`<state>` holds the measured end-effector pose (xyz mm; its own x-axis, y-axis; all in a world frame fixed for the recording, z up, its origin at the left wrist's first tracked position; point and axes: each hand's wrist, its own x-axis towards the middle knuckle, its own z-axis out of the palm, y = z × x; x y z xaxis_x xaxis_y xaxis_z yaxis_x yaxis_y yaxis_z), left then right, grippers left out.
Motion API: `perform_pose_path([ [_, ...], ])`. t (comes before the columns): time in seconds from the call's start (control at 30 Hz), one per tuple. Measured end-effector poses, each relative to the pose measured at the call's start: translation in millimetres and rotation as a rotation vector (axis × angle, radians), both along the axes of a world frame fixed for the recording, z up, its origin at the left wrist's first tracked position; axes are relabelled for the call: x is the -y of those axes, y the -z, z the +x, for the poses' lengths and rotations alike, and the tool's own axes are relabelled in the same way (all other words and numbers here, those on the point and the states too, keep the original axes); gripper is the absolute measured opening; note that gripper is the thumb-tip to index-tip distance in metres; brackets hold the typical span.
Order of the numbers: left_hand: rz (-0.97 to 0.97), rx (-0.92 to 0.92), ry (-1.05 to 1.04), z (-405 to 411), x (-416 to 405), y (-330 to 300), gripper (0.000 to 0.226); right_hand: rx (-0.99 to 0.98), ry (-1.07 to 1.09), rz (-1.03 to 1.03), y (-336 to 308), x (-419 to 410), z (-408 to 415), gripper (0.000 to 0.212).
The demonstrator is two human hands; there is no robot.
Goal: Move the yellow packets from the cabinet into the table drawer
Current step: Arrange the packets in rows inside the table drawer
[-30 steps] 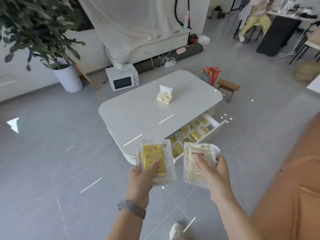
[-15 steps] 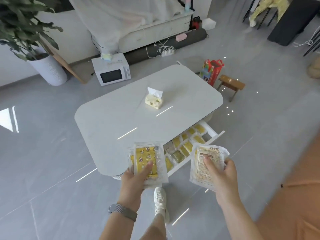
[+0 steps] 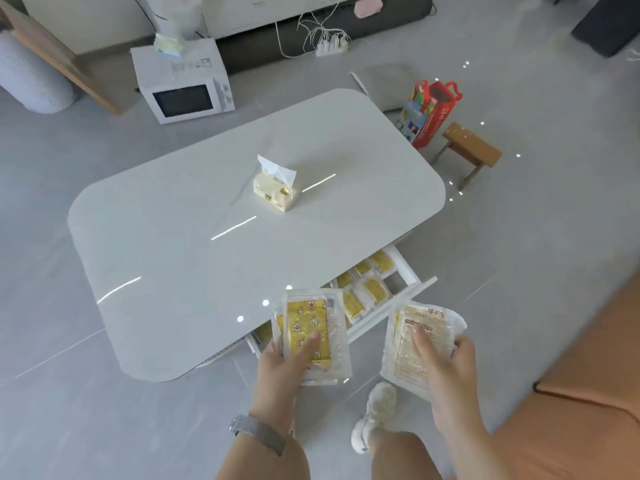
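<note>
My left hand (image 3: 281, 363) grips a yellow star-patterned packet (image 3: 309, 332), thumb pressed across its front, at lower centre of the frame. My right hand (image 3: 445, 367) holds a second packet (image 3: 420, 336) with its printed back facing me, just right of the first. Beyond both, the open table drawer (image 3: 391, 306) already holds several yellow packets (image 3: 372, 287). A tissue pack (image 3: 274, 189) sits mid-frame on the white table (image 3: 194, 244).
</note>
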<state>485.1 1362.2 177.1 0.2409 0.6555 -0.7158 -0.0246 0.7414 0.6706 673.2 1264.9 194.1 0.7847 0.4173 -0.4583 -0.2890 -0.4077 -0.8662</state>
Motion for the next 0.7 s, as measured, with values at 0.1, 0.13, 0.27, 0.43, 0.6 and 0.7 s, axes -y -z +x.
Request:
perform_pose_path([
  [0.1,0.005,-0.037,-0.019,42.1,-5.7,18.7,0.037,-0.029,-0.059,-0.017,20.9,-14.5,34.7,0.040],
  [0.13,0.009,-0.047,-0.033,57.4,-7.2,26.1,0.034,-0.048,-0.083,-0.025,28.3,-20.1,46.9,0.037],
  [0.27,-0.020,-0.068,-0.112,120.9,-1.2,53.9,0.043,-0.138,-0.194,-0.022,57.1,-37.8,103.3,0.030],
  [0.43,-0.072,-0.026,-0.245,185.5,14.0,100.3,0.036,-0.211,-0.346,0.013,95.1,-48.1,165.2,0.037],
  [0.6,-0.139,-0.032,-0.252,217.0,22.8,180.8,0.029,-0.237,-0.400,0.000,174.5,-53.8,193.6,0.045],
  [0.7,-0.146,-0.059,-0.233,225.0,21.2,237.3,0.040,-0.248,-0.422,0.006,229.5,-63.3,196.7,0.045],
])
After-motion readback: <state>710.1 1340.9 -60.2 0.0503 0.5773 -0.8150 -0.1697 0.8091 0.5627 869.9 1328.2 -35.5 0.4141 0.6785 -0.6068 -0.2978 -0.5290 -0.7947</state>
